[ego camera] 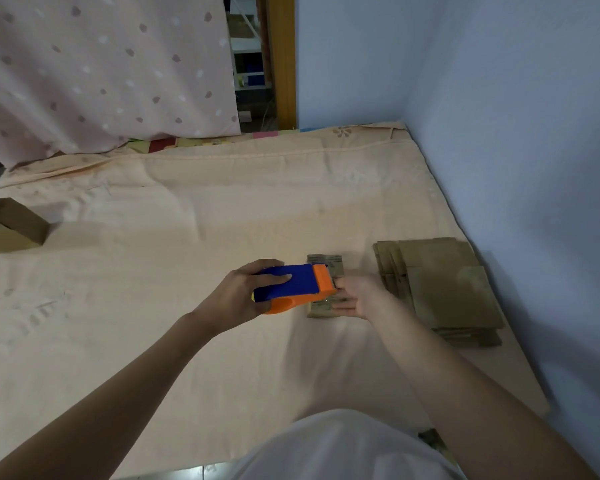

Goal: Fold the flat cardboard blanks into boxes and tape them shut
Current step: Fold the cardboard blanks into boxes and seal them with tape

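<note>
- Left hand point(243, 294) is holding the one tape dispenser point(293, 287), a blue and orange handheld one. Thumb is lying along the blue top and the fingers are wrapping under the body, so the grip is closed around it.
- The orange nose with the toothed cutter is pointing right and is sitting right against the fingertips of the right hand point(359, 296).
- Right hand is lying open, fingers straight, pressing flat on a small folded box point(326, 271). That grip is wide, not curling around anything.
- That box is sitting on the bed sheet point(174, 216) about mid-frame, partly under the dispenser nose and the right hand. There's dark printing on its top face but it's too blurry to read, so no brand to report.
- Just to the right of it, one stack of flat cardboard blanks point(444, 285) is lying on the sheet near the blue wall point(520, 133). Several layers are showing at the edges, can't count them properly.
- Way over at the left edge, one finished-looking cardboard box point(11, 225) is sitting well apart from everything else. A pale patch is on its near face, nothing readable.
- So the count is: one dispenser, two boxes, one stack of blanks.
- A pink dotted curtain point(101, 71) is hanging at the far left behind the bed.
</note>
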The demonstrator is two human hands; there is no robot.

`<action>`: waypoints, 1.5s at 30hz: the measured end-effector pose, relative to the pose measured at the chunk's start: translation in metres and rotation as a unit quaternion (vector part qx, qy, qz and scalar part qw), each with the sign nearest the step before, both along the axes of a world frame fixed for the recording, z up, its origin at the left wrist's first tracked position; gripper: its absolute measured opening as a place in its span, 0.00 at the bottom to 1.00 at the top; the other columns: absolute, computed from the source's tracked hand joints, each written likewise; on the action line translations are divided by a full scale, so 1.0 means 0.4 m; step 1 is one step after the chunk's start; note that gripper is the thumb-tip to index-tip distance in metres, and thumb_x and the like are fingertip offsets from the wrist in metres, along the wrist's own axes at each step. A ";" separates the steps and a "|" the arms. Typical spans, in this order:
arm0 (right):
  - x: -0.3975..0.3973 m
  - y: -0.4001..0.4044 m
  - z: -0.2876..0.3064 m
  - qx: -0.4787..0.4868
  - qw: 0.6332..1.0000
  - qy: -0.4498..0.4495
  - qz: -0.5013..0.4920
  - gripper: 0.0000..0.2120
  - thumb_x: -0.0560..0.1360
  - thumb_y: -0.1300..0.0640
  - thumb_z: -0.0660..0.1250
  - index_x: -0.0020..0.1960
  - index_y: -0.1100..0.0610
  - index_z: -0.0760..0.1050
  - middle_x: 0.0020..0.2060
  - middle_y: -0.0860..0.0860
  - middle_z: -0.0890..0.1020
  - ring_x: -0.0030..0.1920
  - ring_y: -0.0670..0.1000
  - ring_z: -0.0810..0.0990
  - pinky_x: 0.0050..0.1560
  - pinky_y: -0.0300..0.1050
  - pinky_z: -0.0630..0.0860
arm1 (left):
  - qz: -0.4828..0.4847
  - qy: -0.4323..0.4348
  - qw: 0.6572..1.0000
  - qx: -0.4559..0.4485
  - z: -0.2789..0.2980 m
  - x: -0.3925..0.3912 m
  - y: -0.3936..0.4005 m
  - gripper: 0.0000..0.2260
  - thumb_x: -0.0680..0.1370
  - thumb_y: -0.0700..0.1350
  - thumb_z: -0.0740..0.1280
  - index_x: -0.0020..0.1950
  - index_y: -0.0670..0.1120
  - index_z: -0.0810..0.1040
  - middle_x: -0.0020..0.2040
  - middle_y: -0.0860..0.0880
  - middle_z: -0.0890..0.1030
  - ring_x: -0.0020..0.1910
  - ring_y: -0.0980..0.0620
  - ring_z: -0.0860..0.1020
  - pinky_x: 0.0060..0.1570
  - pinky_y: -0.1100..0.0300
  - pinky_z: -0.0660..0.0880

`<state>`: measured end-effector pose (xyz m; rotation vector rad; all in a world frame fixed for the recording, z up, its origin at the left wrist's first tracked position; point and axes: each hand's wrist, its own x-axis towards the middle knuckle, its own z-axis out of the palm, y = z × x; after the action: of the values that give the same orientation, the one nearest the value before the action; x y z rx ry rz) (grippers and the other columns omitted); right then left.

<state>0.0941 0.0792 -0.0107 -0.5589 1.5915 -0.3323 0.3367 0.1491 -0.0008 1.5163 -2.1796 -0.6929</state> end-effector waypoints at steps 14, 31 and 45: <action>-0.039 0.015 0.067 -0.033 0.984 -0.128 -0.118 0.07 0.78 0.63 0.71 0.54 0.65 0.79 0.43 0.62 0.86 0.40 0.55 0.86 0.34 0.48 0.84 | 0.015 0.051 0.998 0.012 -0.005 -0.023 -0.005 0.27 0.73 0.36 0.74 0.70 0.55 0.76 0.73 0.52 0.72 0.70 0.54 0.72 0.65 0.59 0.73; -0.066 -0.008 0.083 -0.060 0.995 -0.058 -0.050 0.04 0.78 0.68 0.68 0.53 0.68 0.78 0.43 0.63 0.85 0.41 0.57 0.86 0.32 0.48 0.83 | 0.061 0.170 0.980 0.087 0.013 -0.071 0.015 0.23 0.69 0.45 0.81 0.62 0.55 0.82 0.57 0.57 0.79 0.55 0.64 0.76 0.47 0.71 0.73; -0.054 0.038 0.050 -0.046 0.995 -0.074 -0.040 0.04 0.79 0.69 0.66 0.54 0.66 0.77 0.45 0.62 0.83 0.44 0.56 0.84 0.43 0.49 0.85 | -0.019 0.015 0.999 0.035 -0.016 -0.043 0.014 0.26 0.69 0.42 0.79 0.65 0.54 0.79 0.59 0.49 0.77 0.55 0.52 0.74 0.48 0.72 0.71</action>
<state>0.0727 0.0944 0.0092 -0.5306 1.4632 -0.4978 0.3195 0.1549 -0.0072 1.4912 -2.1892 -0.8063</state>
